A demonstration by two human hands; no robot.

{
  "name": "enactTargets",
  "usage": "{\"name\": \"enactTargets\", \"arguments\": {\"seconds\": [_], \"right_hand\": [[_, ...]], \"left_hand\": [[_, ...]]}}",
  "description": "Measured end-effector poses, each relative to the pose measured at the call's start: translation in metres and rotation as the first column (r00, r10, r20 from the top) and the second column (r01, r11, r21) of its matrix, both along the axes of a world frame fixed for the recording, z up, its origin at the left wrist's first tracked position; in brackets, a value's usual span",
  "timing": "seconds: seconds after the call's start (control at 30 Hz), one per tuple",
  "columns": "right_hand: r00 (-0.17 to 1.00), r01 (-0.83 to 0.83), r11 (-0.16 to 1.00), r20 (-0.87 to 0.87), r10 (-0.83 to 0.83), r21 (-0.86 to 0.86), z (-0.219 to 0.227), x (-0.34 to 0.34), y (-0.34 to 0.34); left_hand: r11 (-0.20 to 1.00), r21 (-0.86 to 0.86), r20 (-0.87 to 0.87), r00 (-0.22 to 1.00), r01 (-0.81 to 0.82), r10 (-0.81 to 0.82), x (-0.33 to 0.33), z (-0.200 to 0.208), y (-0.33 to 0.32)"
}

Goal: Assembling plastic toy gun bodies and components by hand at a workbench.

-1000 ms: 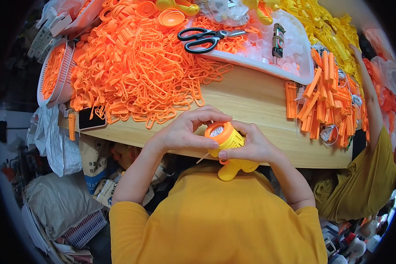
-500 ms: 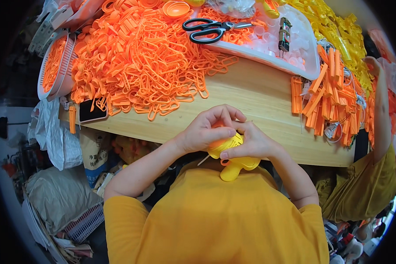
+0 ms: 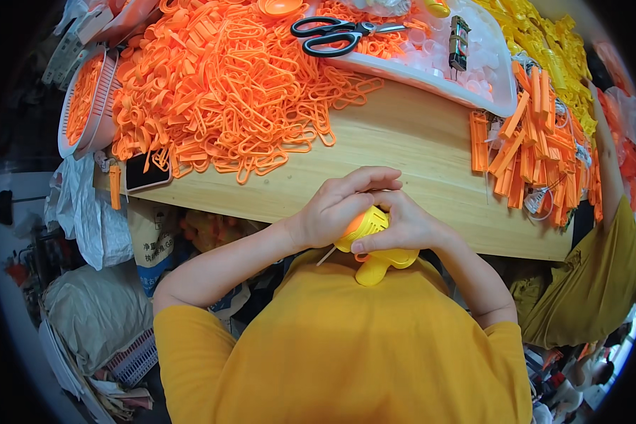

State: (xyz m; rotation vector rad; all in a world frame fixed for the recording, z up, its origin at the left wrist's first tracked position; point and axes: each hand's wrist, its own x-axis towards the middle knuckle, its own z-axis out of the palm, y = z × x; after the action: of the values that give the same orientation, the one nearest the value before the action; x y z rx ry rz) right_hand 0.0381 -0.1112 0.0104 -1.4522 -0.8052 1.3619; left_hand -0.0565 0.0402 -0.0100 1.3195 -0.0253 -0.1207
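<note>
Close to my chest, at the table's near edge, I hold a yellow pistol-shaped plastic toy [image 3: 384, 265] with orange parts and a stubby handle pointing down. My right hand [image 3: 408, 225] wraps round its body, the thumb lying across the slotted side. My left hand [image 3: 336, 210] cups the other end, palm and thumb pressed against it, fingers reaching over the right hand's fingertips. Both hands hide the toy's top and far side. A thin pale stick or wire [image 3: 326, 256] pokes out below the left hand.
Orange clip-like loops [image 3: 254, 106] are heaped on the wooden table [image 3: 374, 141]. Black-handled scissors [image 3: 339, 35] lie across a white tray [image 3: 431, 83] of clear parts. A phone [image 3: 148, 172] sits left. Right are orange battery-box-like pieces [image 3: 526, 141], yellow parts [image 3: 537, 35] and another person's arm [image 3: 610, 155].
My left hand has flattened over the end of the toy, its fingers straighter and reaching across the right hand. The right hand keeps its grip. The view has shifted slightly.
</note>
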Motion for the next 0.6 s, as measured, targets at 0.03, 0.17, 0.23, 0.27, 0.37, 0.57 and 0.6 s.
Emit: {"name": "enactTargets", "arguments": {"seconds": [0.03, 0.17, 0.23, 0.27, 0.37, 0.57, 0.6], "right_hand": [[0.997, -0.042, 0.999, 0.068, 0.039, 0.034, -0.002, 0.0, -0.001], [0.998, -0.053, 0.997, -0.019, 0.053, -0.051, 0.006, -0.002, 0.0], [0.999, -0.05, 0.997, 0.008, 0.051, -0.057, 0.005, -0.003, 0.0], [0.999, -0.052, 0.997, 0.006, 0.052, -0.06, 0.004, -0.004, 0.0], [0.997, -0.048, 0.998, 0.05, 0.051, -0.051, -0.002, -0.011, -0.003], [0.986, 0.038, 0.999, 0.159, -0.038, 0.006, -0.003, -0.017, -0.007], [0.976, 0.043, 0.999, 0.211, -0.046, 0.02, -0.003, -0.018, -0.007]], "left_hand": [[0.999, 0.049, 0.133, 0.991, 0.017, -0.024, -0.003, -0.001, 0.0], [0.991, 0.123, 0.216, 0.973, 0.057, -0.083, -0.004, 0.0, 0.004], [0.997, 0.072, 0.219, 0.974, 0.037, -0.052, -0.005, -0.003, 0.002], [0.997, 0.069, 0.218, 0.975, 0.036, -0.05, -0.005, -0.003, 0.001], [0.999, 0.038, 0.196, 0.98, 0.027, -0.034, -0.01, -0.004, -0.004], [0.996, -0.092, 0.074, 0.997, -0.013, 0.02, -0.007, -0.007, -0.014], [0.993, -0.113, 0.054, 0.998, -0.026, 0.032, -0.007, -0.005, -0.015]]}}
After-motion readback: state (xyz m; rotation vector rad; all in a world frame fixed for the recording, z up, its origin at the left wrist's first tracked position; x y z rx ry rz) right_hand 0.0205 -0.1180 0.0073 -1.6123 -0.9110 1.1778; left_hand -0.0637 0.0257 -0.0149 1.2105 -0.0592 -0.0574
